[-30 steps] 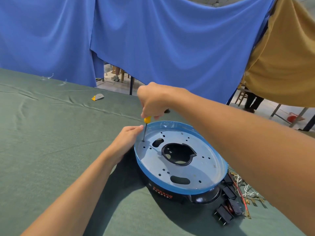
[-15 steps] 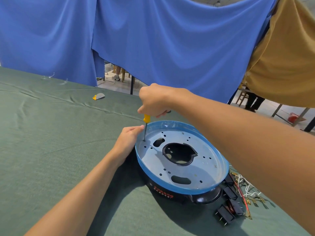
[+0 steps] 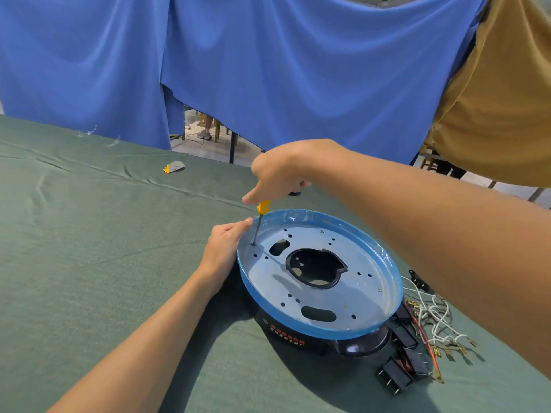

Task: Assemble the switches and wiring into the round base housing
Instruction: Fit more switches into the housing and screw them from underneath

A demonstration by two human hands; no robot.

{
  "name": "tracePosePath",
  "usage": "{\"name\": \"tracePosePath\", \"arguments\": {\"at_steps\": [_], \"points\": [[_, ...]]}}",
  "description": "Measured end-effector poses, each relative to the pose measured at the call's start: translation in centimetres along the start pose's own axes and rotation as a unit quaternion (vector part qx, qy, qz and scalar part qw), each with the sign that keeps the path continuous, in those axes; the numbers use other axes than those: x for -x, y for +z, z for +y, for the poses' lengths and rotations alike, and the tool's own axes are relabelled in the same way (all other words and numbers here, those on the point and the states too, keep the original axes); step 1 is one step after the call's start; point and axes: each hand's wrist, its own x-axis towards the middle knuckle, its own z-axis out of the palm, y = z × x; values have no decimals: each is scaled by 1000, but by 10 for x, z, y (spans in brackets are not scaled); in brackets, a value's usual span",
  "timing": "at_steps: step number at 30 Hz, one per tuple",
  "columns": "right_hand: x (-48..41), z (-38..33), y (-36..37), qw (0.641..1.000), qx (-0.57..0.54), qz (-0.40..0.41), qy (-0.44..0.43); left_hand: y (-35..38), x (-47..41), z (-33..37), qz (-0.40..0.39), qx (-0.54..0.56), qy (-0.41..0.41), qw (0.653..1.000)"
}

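Note:
The round base housing point(image 3: 369, 332) lies on the green table cloth, black below with a blue-rimmed metal plate on top that has a black central opening. My right hand point(image 3: 283, 171) grips a yellow-handled screwdriver point(image 3: 260, 220) upright, its tip set in a hole at the plate's far left edge. My left hand point(image 3: 223, 248) holds the housing's left rim, fingers along the edge. Black rocker switches point(image 3: 399, 374) and a bundle of white and red wires point(image 3: 435, 323) lie to the right of the housing.
A small grey and yellow scrap point(image 3: 174, 167) lies on the cloth at the far left. Blue curtains point(image 3: 268, 70) and a tan cloth point(image 3: 501, 99) hang behind the table. The table's far edge runs just beyond my right hand.
My right hand has shifted its hold on the screwdriver handle, with one finger now pointing out to the left. The screwdriver tip stays in the same hole and my left hand stays on the rim.

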Motion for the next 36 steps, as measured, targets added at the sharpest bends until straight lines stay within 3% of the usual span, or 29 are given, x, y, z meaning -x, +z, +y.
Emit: {"name": "tracePosePath", "arguments": {"at_steps": [2,8,14,17,21,27,32,36], "points": [[0,1,-3,1000,13,-20,-9,0,-1,-1,3,0,2,1000],[-1,-1,4,998,39,42,-34,1,-2,-3,8,-1,4,1000],[5,1,-1,997,45,-42,-48,0,-6,-6,10,0,15,1000],[6,-2,3,994,77,19,-78,0,-7,-7,11,1,16,1000],[0,-4,7,995,56,39,-74,1,-7,-8,14,-5,13,1000],[-1,1,0,998,-7,-39,-54,0,-7,-8,9,-8,22,1000],[2,1,-8,995,-30,36,-91,1,-6,-7,15,-5,19,1000],[-5,-2,0,994,-37,36,-93,0,-6,-7,10,-9,23,1000]]}}
